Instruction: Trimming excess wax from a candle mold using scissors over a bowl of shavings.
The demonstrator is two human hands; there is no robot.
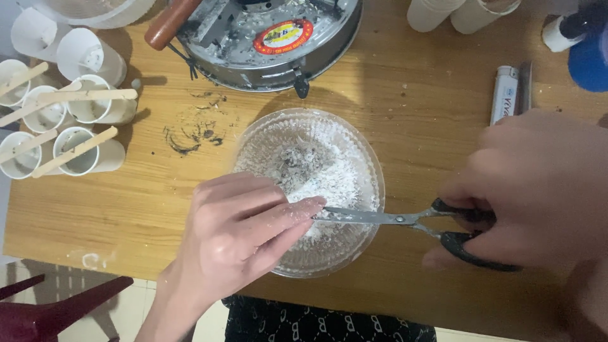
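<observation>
At the upper left of the frame I see white cups (pixel 81 152) with wooden sticks on the bench (pixel 145 202); my left hand (pixel 244 228) pinches something small I cannot make out over the glass bowl (pixel 354 152) at centre; my right hand (pixel 532 190) at right grips the scissors (pixel 405 220), blades nearly shut over the bowl.

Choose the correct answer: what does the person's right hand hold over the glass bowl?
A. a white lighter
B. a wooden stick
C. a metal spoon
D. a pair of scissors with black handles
D: the right hand has its fingers through the black handles of the scissors, whose blades reach over the glass bowl of white powder toward the fingertips of the left hand.
</observation>
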